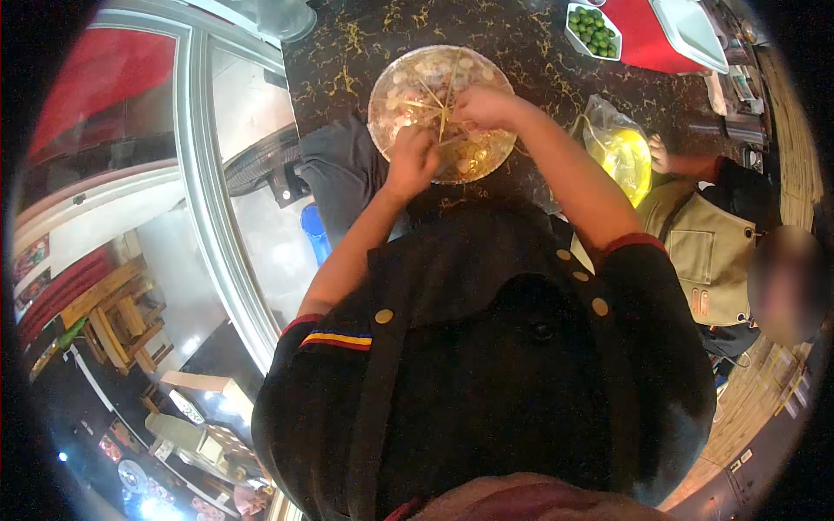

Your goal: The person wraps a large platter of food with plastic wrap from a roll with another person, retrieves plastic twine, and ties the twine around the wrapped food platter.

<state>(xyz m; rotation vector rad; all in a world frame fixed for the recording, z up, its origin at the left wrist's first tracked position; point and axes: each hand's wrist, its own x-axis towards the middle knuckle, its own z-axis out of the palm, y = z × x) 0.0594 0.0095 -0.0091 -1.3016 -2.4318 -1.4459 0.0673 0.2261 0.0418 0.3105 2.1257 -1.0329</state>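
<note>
A round platter (pixel 395 82) sits on the dark marbled table, under what looks like clear wrap. Pale yellow string (pixel 432 94) crosses over its top and meets near the middle. My left hand (pixel 413 161) is closed at the near side of that crossing, fingers pinched on the string. Just right of the crossing, my right hand (pixel 483 109) is also closed on the string, its fingertips bent down. The food under the wrap is too blurred to name.
A white dish of small green citrus fruits (pixel 594 33) stands at the back right, near a white tray (pixel 690 33). A co-worker's hand (pixel 658 154) is by a plastic bag with bright yellow contents (pixel 627 163). Dark cloth (pixel 346 161) lies left of the platter.
</note>
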